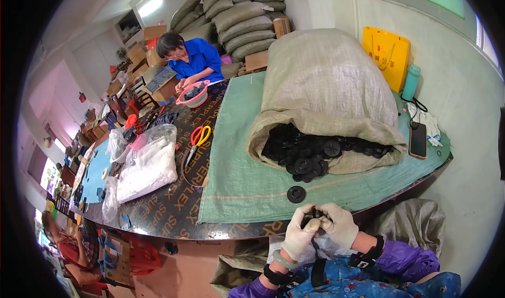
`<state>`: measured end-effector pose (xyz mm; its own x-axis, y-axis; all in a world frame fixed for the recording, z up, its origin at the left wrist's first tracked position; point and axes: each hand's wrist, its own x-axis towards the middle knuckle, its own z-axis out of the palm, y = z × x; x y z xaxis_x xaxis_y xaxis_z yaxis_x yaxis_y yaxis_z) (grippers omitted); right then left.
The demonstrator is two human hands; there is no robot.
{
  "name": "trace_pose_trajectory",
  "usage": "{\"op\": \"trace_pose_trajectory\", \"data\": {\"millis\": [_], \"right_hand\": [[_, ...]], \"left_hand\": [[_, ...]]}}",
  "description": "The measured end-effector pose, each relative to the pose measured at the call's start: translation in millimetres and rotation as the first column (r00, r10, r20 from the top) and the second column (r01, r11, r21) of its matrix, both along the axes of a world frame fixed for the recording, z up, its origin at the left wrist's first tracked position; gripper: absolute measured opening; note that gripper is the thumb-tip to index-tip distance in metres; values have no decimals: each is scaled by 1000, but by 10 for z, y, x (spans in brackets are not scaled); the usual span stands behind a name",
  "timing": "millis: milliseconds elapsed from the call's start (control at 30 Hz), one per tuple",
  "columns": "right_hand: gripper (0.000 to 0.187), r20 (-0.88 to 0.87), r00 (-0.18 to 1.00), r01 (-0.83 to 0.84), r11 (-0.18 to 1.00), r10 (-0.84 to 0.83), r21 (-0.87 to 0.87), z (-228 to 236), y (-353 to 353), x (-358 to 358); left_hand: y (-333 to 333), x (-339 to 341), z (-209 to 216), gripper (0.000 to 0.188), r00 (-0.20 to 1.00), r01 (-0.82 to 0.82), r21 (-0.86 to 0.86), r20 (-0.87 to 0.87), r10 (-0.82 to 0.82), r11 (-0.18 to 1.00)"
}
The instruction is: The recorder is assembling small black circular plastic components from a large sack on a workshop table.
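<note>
My left hand (299, 234) and my right hand (341, 225), both in white gloves, meet just off the table's front edge. Their fingers are closed together around a small black piece (314, 214), mostly hidden by the fingertips; it looks like the black discs nearby. One round black disc (296, 194) with a raised centre lies flat on the green woven sheet (231, 166), just beyond my left hand. Past it, a large beige woven sack (329, 72) lies on its side, mouth toward me. Many more black discs (303, 166) fill the opening and spill out.
Red-and-yellow scissors (198, 140) and a white plastic-wrapped bundle (147, 166) lie to the left. Across the table, a person in blue (202, 61) works over a pink bowl (192, 101). A phone (418, 140), green bottle (411, 82) and yellow bag (385, 56) are at right.
</note>
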<state>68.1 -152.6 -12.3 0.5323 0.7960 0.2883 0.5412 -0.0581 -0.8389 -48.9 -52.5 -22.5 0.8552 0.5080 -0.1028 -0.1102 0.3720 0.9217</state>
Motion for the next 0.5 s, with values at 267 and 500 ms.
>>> {"op": "trace_pose_trajectory", "data": {"millis": [267, 500], "right_hand": [[23, 127, 990, -43, 983, 66, -177, 0, 263, 363], [19, 486, 872, 118, 940, 55, -319, 4, 732, 576]], "left_hand": [[220, -90, 158, 50, 972, -84, -195, 202, 124, 977], [800, 80, -165, 12, 947, -209, 602, -73, 313, 770]]}}
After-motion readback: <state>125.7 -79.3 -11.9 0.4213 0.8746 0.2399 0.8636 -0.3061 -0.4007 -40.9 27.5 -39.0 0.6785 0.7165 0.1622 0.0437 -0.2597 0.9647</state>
